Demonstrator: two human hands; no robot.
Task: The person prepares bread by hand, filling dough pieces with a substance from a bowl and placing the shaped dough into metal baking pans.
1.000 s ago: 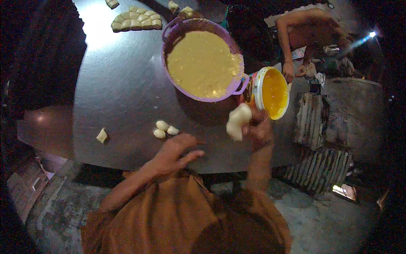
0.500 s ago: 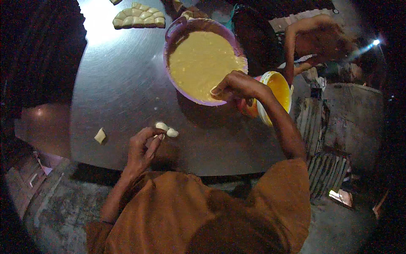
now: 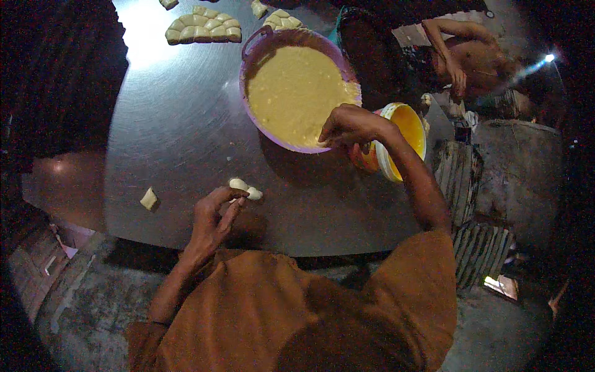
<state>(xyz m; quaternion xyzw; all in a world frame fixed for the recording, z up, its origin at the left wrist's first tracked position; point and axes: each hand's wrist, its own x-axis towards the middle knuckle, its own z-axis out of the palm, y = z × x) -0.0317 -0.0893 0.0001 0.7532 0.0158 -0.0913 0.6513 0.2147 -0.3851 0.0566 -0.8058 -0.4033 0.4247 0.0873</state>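
My left hand [image 3: 214,214] is low over the dark metal table, its thumb and fingers closed on a small piece of pale dough [image 3: 253,193]. A second dough piece [image 3: 238,184] touches it on the far side. My right hand [image 3: 354,126] is at the near right rim of a purple tub [image 3: 263,131] filled with thick yellow paste [image 3: 294,87]. Its fingers are drawn together with the tips down at the paste's edge; whatever they hold is hidden. A lone square of dough [image 3: 149,199] lies left of my left hand.
A tilted white bucket with a yellow inside [image 3: 412,133] is right of the tub, beside my right forearm. Joined dough balls [image 3: 204,28] lie at the far left, more dough [image 3: 283,20] behind the tub. Another person [image 3: 471,59] is at the far right. The table's near edge [image 3: 297,255] curves before me.
My right fingertips have shifted slightly right along the tub's rim and point lower; the pale bit seen at them is hidden. My left hand barely moves. The other person's arm has drawn back from the bucket.
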